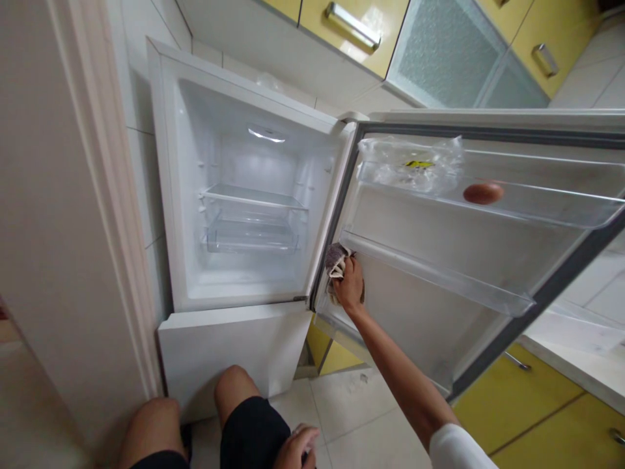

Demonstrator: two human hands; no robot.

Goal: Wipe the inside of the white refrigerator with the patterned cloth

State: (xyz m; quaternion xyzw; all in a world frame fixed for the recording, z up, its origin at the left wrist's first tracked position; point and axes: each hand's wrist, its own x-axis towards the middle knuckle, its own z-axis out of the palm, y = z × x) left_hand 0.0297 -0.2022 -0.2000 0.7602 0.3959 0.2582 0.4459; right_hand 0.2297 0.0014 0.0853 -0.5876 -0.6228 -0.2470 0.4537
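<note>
My right hand is closed on a crumpled grey-and-cream cloth, pressed against the inner side of the open fridge door near its hinge edge. The cloth lies just below the left end of the middle door shelf. Down by my thigh, at the bottom of the view, rests my left hand; its fingers are loosely bent and partly cut off by the frame, with nothing visible in them.
The fridge compartment holds a glass shelf and a clear drawer. On the upper door shelf are a clear plastic bag and a brown egg. A closed lower door stands before my knees. Yellow cabinets are behind the door.
</note>
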